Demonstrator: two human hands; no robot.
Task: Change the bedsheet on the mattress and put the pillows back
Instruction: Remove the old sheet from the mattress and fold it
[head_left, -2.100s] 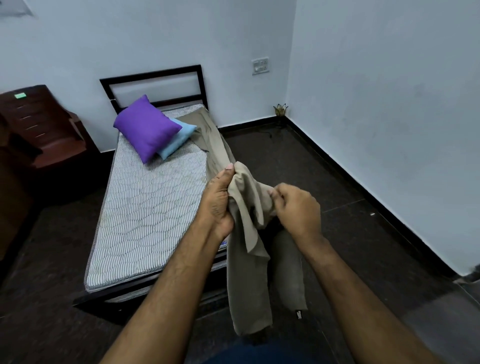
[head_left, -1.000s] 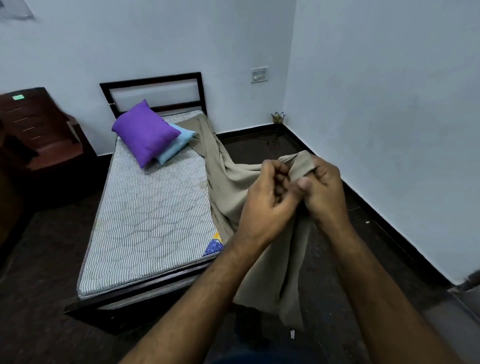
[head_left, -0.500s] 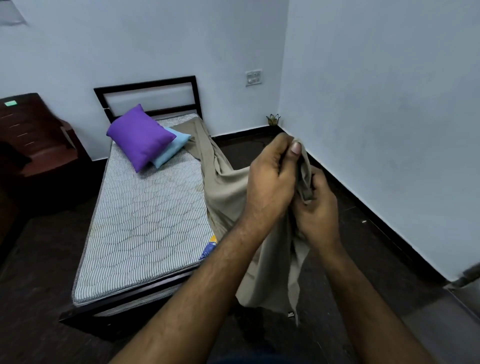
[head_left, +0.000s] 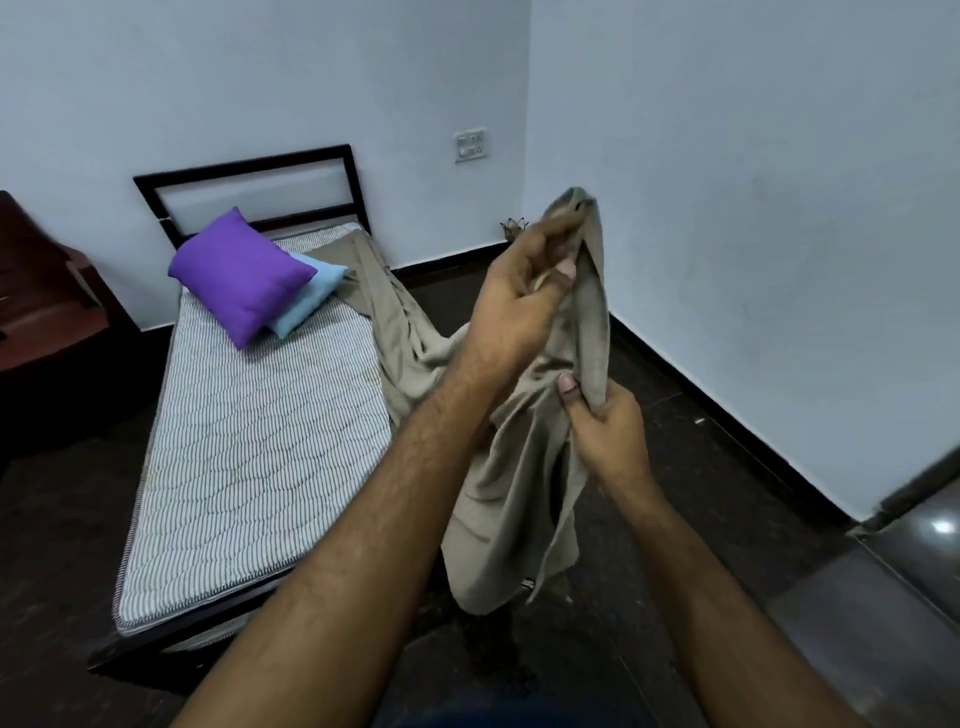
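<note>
A beige bedsheet trails off the right side of the bare striped mattress and hangs in front of me. My left hand grips its bunched edge high up. Lower down, my right hand pinches the same edge. A purple pillow lies on a light blue pillow at the head of the mattress, by the black headboard. The far end of the sheet still lies on the mattress corner beside the pillows.
A dark wooden chair stands left of the bed. White walls meet at the corner behind, with a switch plate and a small ornament on the dark floor to the right of the bed.
My left hand has risen with the sheet's edge while my right hand has slid down along it. More of the sheet has come off the mattress toward me.
</note>
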